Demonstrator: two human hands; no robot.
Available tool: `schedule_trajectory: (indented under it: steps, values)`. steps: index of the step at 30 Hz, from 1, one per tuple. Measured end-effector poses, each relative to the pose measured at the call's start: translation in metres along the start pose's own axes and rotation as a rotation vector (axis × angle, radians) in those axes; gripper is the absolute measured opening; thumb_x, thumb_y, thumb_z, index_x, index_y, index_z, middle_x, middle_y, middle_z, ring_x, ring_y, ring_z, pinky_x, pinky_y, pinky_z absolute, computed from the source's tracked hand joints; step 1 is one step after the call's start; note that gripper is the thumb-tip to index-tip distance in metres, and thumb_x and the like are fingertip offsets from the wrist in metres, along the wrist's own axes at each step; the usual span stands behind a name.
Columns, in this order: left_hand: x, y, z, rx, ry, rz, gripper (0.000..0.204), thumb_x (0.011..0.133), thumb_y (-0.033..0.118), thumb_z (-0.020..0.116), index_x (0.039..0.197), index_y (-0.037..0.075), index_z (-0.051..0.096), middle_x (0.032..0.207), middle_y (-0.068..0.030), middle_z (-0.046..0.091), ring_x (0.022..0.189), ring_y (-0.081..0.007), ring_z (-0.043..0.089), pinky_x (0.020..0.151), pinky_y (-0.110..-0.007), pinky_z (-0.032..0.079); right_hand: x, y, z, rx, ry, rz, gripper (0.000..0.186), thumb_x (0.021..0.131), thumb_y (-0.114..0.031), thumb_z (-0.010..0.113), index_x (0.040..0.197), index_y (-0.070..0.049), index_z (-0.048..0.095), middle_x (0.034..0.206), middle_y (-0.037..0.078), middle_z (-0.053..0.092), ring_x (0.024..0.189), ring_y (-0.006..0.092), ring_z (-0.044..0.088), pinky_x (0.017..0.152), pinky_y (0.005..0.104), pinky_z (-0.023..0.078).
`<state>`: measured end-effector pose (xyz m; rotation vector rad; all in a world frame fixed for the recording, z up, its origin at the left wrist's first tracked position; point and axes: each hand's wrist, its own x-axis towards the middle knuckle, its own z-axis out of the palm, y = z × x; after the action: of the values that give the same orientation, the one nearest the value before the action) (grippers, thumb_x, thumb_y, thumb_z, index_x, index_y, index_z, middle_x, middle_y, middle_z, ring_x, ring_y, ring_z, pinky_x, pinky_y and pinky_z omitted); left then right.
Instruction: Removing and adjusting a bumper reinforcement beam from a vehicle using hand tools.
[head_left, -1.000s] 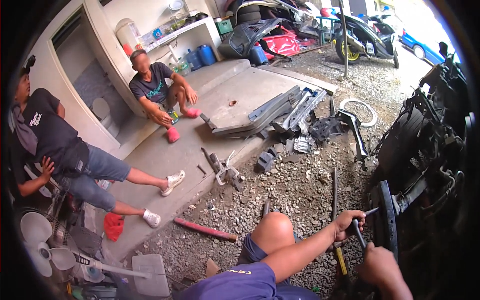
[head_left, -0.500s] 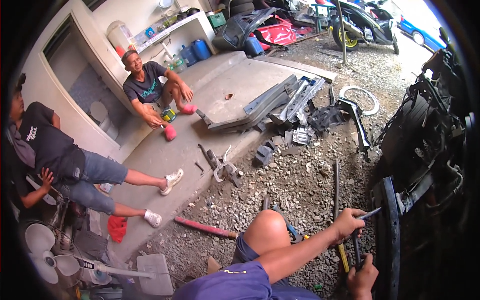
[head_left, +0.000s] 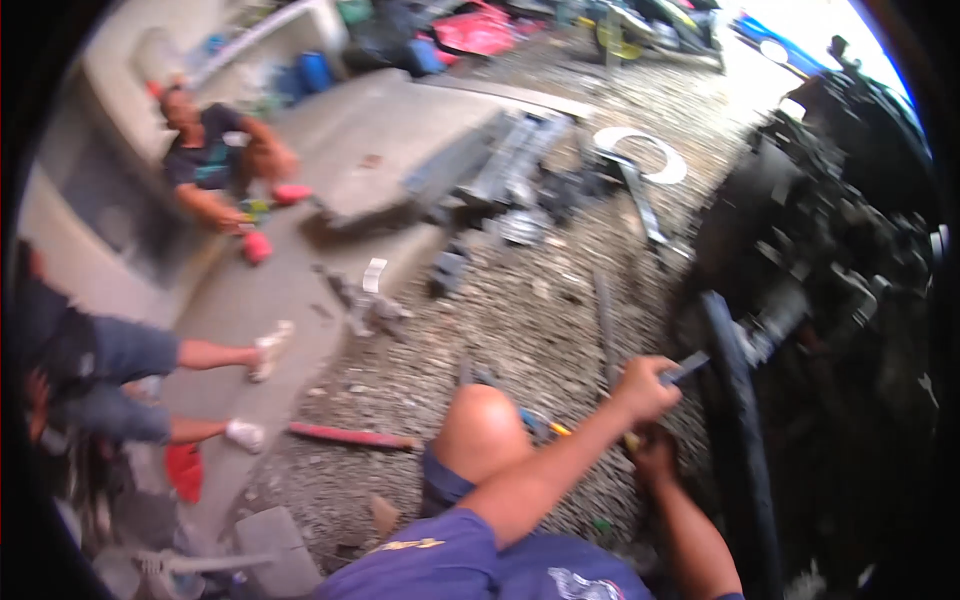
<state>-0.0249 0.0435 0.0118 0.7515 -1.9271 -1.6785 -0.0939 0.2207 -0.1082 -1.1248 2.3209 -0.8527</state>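
My left hand (head_left: 645, 388) is closed around a chisel (head_left: 686, 368), whose grey blade points right. Its tip is close to a long dark metal beam (head_left: 742, 425) standing along the torn-down front of a vehicle (head_left: 800, 220). Just below, my right hand (head_left: 656, 455) is curled and smeared by motion; what it grips is hidden. Beside its fingers shows a bit of yellow handle (head_left: 632, 441), low over the gravel. My bent knee (head_left: 485, 425) is left of both hands.
Gravel (head_left: 540, 330) surrounds my knee. Left of it lie a red pipe (head_left: 355, 436) and a clamp-like metal tool (head_left: 375, 305). Removed car panels (head_left: 440, 170) rest on the concrete slab. One person (head_left: 225, 155) sits at the back left; another person's legs (head_left: 220, 350) stretch out nearer.
The view has swung, shifting the scene left and blurring it. My right hand has risen closer to my left; the dark handle it held earlier no longer shows.
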Motion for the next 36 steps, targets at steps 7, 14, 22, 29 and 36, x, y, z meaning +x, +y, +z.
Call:
schedule_trajectory:
  steps: [7,14,22,29,36]
  values:
    - [-0.002,-0.006,-0.032,-0.866,-0.308,-0.529,0.031,0.093,0.011,0.07,0.12,-0.004,0.07,0.085,-0.006,0.066,0.072,-0.0177,0.067,0.071,-0.036,0.06,-0.05,-0.148,-0.144,-0.383,-0.427,0.256,0.039,0.088,-0.024,0.074,0.117,-0.001,0.063,0.096,0.03,0.074,0.095,0.0485,0.072,0.085,0.0557,0.056]
    - [0.0,-0.018,-0.018,-1.317,-0.323,-0.67,0.025,0.095,0.014,0.069,0.113,-0.003,0.07,0.08,-0.0027,0.065,0.071,-0.0155,0.064,0.076,-0.037,0.059,-0.029,-0.274,-0.208,-0.715,-0.583,0.095,0.026,0.096,-0.021,0.068,0.106,0.001,0.06,0.096,0.028,0.072,0.101,0.0471,0.07,0.089,0.0568,0.055]
    - [-0.006,0.008,-0.021,-0.956,-0.258,-0.565,0.038,0.091,0.004,0.068,0.127,-0.009,0.063,0.084,-0.0059,0.066,0.074,-0.0166,0.068,0.071,-0.038,0.064,-0.045,-0.214,-0.165,-0.691,-0.232,0.1,0.023,0.093,-0.015,0.068,0.108,-0.005,0.054,0.076,0.023,0.07,0.08,0.0463,0.072,0.075,0.0589,0.054]
    - [-0.008,0.004,-0.018,-0.929,-0.211,-0.568,0.046,0.094,0.002,0.066,0.137,-0.012,0.057,0.09,-0.0065,0.066,0.073,-0.014,0.067,0.069,-0.036,0.065,-0.05,-0.2,-0.166,-0.536,-0.172,0.022,0.022,0.093,-0.013,0.066,0.109,-0.003,0.053,0.071,0.022,0.069,0.07,0.0453,0.071,0.067,0.0575,0.056]
    - [-0.004,0.006,-0.017,-0.82,-0.184,-0.498,0.047,0.094,0.002,0.066,0.137,-0.014,0.056,0.088,-0.0072,0.066,0.073,-0.0146,0.067,0.067,-0.034,0.064,-0.049,-0.169,-0.153,-0.447,-0.159,0.007,0.021,0.095,-0.012,0.065,0.111,-0.003,0.055,0.071,0.022,0.068,0.068,0.0449,0.071,0.065,0.0572,0.055]
